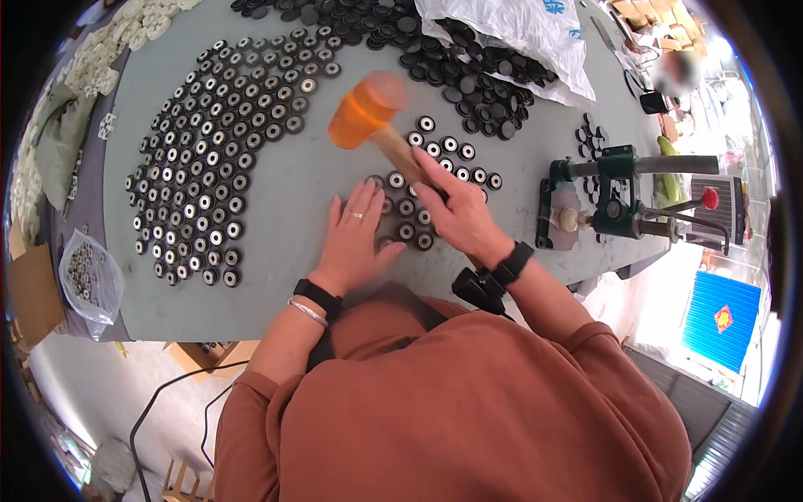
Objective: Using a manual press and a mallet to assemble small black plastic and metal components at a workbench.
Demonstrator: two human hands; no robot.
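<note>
Right hand (pixel 458 213) grips a raised orange mallet (pixel 366 110) above small black wheels (pixel 407 219) on the bench (pixel 293 188); left hand (pixel 355 234), flat and empty beside them, risks a glancing blow.
</note>
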